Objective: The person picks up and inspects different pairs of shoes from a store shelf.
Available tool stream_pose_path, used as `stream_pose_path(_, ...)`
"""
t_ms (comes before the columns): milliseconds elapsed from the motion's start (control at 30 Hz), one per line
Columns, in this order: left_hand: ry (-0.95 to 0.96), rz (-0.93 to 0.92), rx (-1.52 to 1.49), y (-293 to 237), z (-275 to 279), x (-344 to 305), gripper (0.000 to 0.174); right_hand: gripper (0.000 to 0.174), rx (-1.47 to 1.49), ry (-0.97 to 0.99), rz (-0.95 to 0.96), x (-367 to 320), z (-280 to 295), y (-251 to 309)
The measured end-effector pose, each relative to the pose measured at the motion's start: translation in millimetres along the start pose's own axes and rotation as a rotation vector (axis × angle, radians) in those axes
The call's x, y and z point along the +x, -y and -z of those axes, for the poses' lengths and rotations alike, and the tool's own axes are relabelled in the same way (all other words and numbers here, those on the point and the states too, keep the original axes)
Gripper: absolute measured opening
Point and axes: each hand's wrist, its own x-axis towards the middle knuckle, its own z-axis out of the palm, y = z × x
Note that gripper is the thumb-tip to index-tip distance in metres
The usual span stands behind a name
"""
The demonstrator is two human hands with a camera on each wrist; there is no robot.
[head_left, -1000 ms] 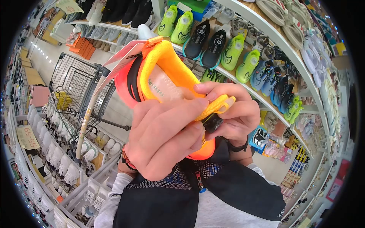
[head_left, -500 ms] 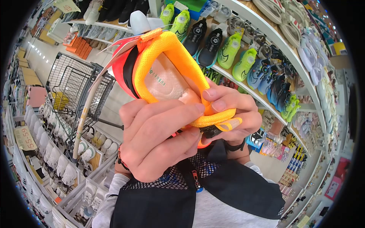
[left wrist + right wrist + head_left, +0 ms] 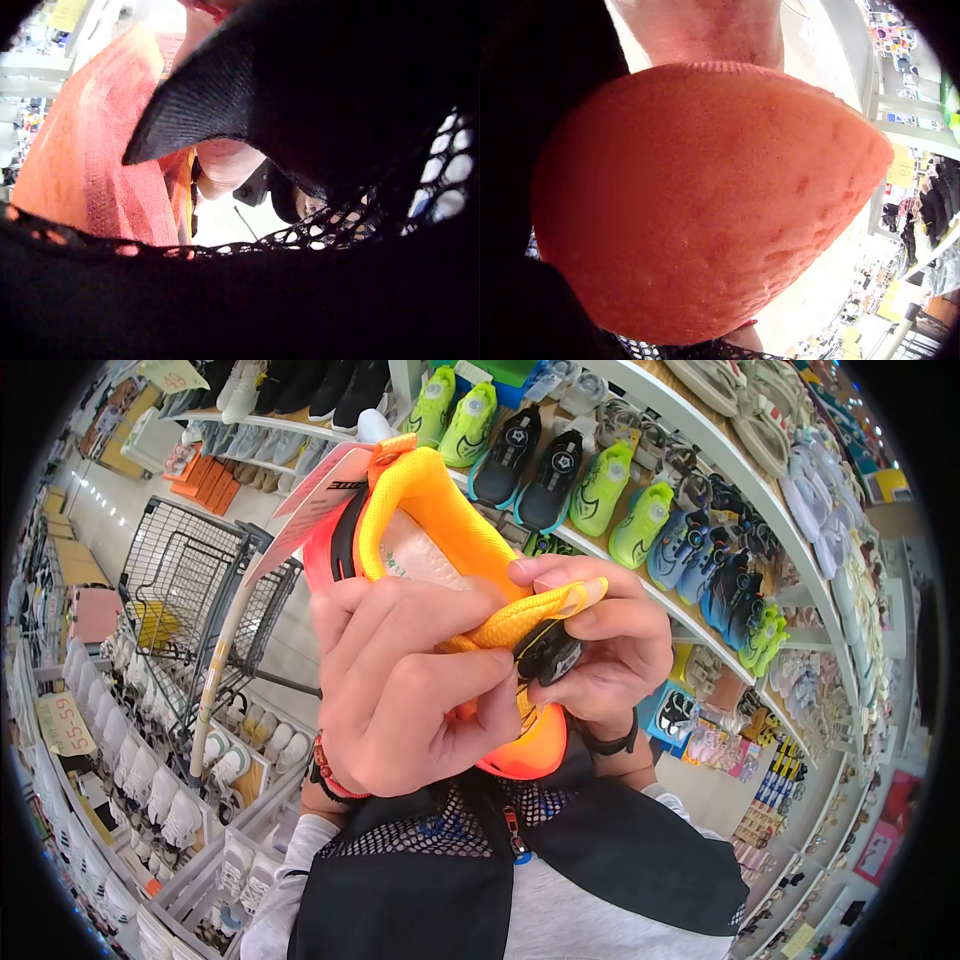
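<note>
Right, the shoe (image 3: 440, 495) sits in mid-air in front of the chest, heel towards eleven o'clock, reddish-orange toe towards six. Both hands are on it! The left hand (image 3: 410, 680) comes in from seven, fingers curled, their tips clamped on the yellow tongue (image 3: 520, 615) right beside the black dial (image 3: 550, 652). Over at three o'clock, the right hand (image 3: 615, 645) has the tongue's tip and the dial pinched between bent fingers and thumb. So both grips are closed on the shoe, and the two hands are close together.

A pink tag (image 3: 318, 510) hangs at the heel, fanning out towards ten o'clock. Beaded bracelet (image 3: 325, 770) on the left wrist, black band (image 3: 617, 740) on the right, and down at six there's the zip (image 3: 517, 835) of the dark top (image 3: 400, 880).

Round the outside: the cart (image 3: 190, 580) between nine and ten, a price sign (image 3: 66, 723) close to nine, black shoes (image 3: 548, 475) at one on the shelf (image 3: 675, 605), bright green pairs either side of them, blue ones (image 3: 700, 565) at two. From the left wrist, orange mesh stands at nine o'clock; from the right wrist, a broad reddish-orange surface fills the middle.
</note>
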Motion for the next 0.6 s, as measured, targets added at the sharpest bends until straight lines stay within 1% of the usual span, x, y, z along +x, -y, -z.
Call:
stream_pose_path(67,-0.001,0.015,-0.002,-1,0,0,0.025,0.051,-0.092,0.029,-0.048,-2,1,1)
stream_pose_path(100,-0.003,0.027,-0.003,-2,0,-1,0.025,0.051,-0.090,0.030,-0.051,-3,0,1)
stream_pose_path(200,-0.021,0.018,0.013,-2,-3,0,0.025,0.047,-0.057,0.003,-0.070,-2,2,2)
stream_pose_path(267,-0.018,0.019,0.005,2,-5,-2,0.025,0.041,-0.129,0.094,-0.118,1,10,4)
stream_pose_path(300,-0.014,0.017,-0.004,4,-6,-3,0.025,0.038,-0.178,0.105,-0.149,3,12,6)
stream_pose_path(333,-0.014,0.019,-0.004,6,-6,-2,0.025,0.038,-0.177,0.106,-0.152,3,15,7)
stream_pose_path(400,0.037,0.000,-0.041,9,-4,1,0.024,0.041,-0.207,0.167,-0.170,4,19,6)
stream_pose_path(433,0.037,0.002,-0.041,10,-4,2,0.024,0.041,-0.206,0.167,-0.172,5,18,7)
stream_pose_path(500,0.094,0.026,-0.133,12,-3,4,0.025,0.044,-0.204,0.160,-0.185,6,17,9)
stream_pose_path(600,0.103,0.053,-0.181,15,-7,-2,0.025,0.044,-0.238,0.180,-0.231,3,19,11)
